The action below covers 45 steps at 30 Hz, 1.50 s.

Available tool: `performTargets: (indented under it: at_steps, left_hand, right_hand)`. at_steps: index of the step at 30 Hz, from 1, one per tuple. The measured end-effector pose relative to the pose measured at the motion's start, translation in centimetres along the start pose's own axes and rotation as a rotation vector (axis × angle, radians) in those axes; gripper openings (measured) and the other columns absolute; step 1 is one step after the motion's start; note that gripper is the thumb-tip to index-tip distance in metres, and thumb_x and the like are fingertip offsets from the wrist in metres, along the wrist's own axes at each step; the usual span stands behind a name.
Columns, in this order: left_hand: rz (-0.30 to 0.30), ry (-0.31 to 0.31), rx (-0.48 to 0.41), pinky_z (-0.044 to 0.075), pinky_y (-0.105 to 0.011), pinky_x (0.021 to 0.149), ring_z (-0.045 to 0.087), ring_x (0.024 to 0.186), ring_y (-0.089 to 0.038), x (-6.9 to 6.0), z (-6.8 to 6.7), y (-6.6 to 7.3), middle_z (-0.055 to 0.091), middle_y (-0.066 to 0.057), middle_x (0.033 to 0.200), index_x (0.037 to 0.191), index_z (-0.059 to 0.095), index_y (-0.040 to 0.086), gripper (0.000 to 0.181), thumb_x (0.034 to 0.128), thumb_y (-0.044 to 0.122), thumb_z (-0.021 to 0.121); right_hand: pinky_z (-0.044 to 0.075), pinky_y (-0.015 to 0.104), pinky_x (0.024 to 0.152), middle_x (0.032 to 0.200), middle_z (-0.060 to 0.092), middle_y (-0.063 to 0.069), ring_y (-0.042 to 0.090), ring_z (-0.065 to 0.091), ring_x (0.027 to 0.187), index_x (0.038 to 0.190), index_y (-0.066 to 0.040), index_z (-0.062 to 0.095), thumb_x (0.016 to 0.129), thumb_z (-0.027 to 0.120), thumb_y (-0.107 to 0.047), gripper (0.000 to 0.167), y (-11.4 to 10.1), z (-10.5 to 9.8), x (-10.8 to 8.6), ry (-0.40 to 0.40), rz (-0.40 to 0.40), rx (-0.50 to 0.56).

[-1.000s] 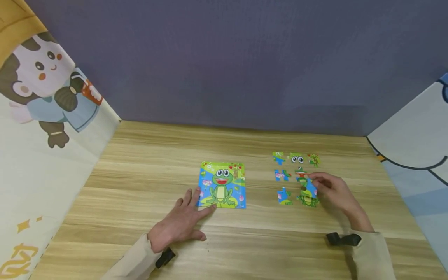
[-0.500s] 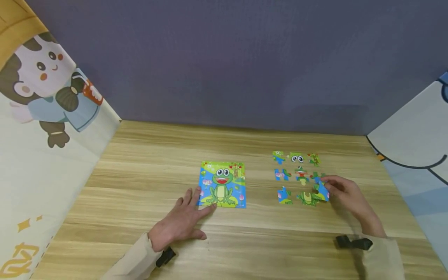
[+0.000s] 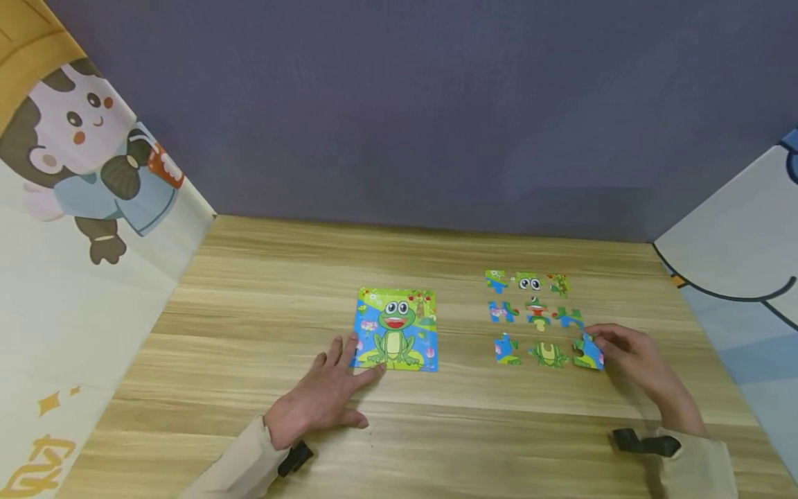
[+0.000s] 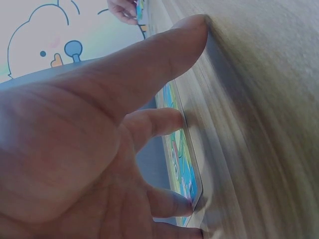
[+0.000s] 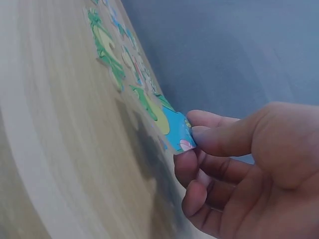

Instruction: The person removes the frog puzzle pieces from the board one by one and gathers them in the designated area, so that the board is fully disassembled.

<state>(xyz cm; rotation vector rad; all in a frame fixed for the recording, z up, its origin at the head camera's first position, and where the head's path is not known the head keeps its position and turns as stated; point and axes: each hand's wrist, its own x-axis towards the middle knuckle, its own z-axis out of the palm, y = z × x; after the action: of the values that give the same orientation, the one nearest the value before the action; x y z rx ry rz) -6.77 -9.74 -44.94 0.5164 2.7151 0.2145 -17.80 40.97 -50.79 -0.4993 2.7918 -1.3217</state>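
Note:
Between thumb and fingers, my right hand (image 3: 636,360) pinches the blue-and-green corner puzzle piece (image 3: 587,352) at the right end of the lowest row. In the right wrist view that puzzle piece (image 5: 175,127) is tilted, its outer edge between thumb and index finger. Beside it lies the frog-body piece (image 3: 548,354). My left hand (image 3: 324,395) lies with spread fingers at the lower left of the square frog picture board (image 3: 395,330), its fingertips touching the board's edge. The left wrist view shows these fingertips on the board (image 4: 187,174).
Loose puzzle pieces lie in rows with gaps: the eyes piece (image 3: 529,282) at the back, the mouth piece (image 3: 537,312) in the middle. They rest on a wooden table (image 3: 436,443). A dark wall (image 3: 399,118) stands behind, printed panels (image 3: 68,277) at the sides.
My right hand has moved right and slightly toward me with the corner piece, from above the middle column to the lowest row's right end. The left hand has stayed put.

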Motion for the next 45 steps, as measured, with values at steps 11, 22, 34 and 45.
performTargets:
  at_steps: [11, 22, 34, 45]
  left_hand:
    - [0.006, 0.008, 0.018, 0.037, -0.068, 0.111, 0.025, 0.145, -0.059, 0.1, 0.0, 0.0, 0.015, -0.034, 0.163, 0.149, 0.047, 0.030, 0.084, 0.0753, 0.051, 0.081]
    - [0.002, 0.002, 0.008, 0.036, -0.068, 0.111, 0.024, 0.146, -0.059, 0.1, 0.0, 0.0, 0.015, -0.034, 0.163, 0.149, 0.048, 0.029, 0.084, 0.0753, 0.050, 0.082]
    - [-0.020, -0.025, -0.029, 0.032, -0.068, 0.114, 0.020, 0.148, -0.057, 0.0, -0.2, 0.1, 0.012, -0.032, 0.164, 0.150, 0.046, 0.031, 0.084, 0.0760, 0.049, 0.081]
    - [-0.017, -0.033, -0.031, 0.033, -0.068, 0.114, 0.023, 0.147, -0.057, 0.0, -0.9, 0.1, 0.014, -0.031, 0.164, 0.149, 0.047, 0.033, 0.081, 0.0764, 0.049, 0.080]
  right_hand:
    - [0.046, 0.010, 0.069, 0.097, 0.067, -0.017, -0.012, 0.055, 0.085, 0.116, 0.006, 0.067, 0.099, 0.055, 0.002, 0.021, 0.3, 0.3, 0.0, -0.010, -0.004, -0.098]
    - [0.045, 0.018, 0.061, 0.098, 0.070, 0.015, -0.006, 0.051, 0.072, 0.115, 0.003, 0.068, 0.100, 0.053, 0.002, 0.022, -0.2, 0.6, 0.0, -0.014, 0.022, -0.220]
    - [0.047, 0.014, 0.067, 0.107, 0.073, 0.021, -0.020, 0.047, 0.082, 0.115, 0.000, 0.070, 0.099, 0.055, -0.001, 0.021, -0.6, 0.6, 0.3, -0.015, 0.088, -0.281]
    - [0.049, 0.014, 0.069, 0.111, 0.073, 0.021, -0.022, 0.047, 0.085, 0.117, -0.001, 0.069, 0.100, 0.059, -0.010, 0.022, -0.9, 0.4, 0.6, -0.016, 0.082, -0.274]
